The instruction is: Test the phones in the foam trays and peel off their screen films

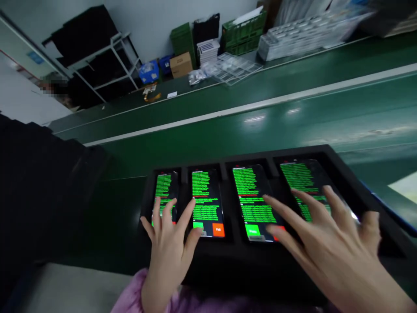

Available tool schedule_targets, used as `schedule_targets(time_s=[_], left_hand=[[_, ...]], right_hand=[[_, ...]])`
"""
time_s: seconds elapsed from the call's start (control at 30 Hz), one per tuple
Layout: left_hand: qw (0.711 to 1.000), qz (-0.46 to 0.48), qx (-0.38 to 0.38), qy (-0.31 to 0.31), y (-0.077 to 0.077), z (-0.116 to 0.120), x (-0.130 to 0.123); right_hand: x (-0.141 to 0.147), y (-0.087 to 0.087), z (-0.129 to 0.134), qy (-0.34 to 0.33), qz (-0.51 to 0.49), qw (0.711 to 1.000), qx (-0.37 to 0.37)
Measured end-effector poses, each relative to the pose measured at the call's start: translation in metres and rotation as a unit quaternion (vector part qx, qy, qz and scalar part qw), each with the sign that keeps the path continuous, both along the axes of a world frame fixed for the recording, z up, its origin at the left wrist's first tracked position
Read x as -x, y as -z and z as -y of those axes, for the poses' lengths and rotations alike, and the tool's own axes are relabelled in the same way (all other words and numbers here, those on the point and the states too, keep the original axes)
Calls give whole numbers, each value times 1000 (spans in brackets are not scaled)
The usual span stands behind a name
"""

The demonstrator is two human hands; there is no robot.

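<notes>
Several smartphones lie face up, side by side, in the slots of a black foam tray [234, 256]. Their lit screens show lines of green text. My left hand [169, 245] is open with fingers spread over the leftmost phone [167, 184]; its thumb and index finger reach to the neighbouring phone [206, 204], whose green button and red "Fail" button show. My right hand [332, 239], also open, spreads over the rightmost phone [298, 174]. Its index finger and thumb are at the phone beside it [256, 208], partly covering that phone's red button. Fingertip contact is unclear.
The tray rests at a green work surface [195, 143] with a pale strip running along it. Behind are green crates [244, 32], a cardboard box [181, 65], a blue bin [149, 71], a wire rack [236, 67] and stacked clear trays [299, 37]. Dark fabric [42, 187] fills the left side.
</notes>
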State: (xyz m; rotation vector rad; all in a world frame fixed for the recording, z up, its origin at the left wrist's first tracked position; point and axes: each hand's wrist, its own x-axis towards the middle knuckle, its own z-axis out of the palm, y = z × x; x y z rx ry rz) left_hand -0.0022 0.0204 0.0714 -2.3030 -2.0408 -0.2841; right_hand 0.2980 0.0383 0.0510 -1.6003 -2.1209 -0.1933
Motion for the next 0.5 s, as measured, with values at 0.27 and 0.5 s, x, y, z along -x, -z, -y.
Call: schedule_targets(time_s=[0.27,0.5], left_hand=[[984,11,-106,145,9,38,38],[993,57,-105,-5,30,52,121]], right_hand=[[-27,-4,27,-141,-19,989,-37],[-72,-17,49,-2,45,998,-43]])
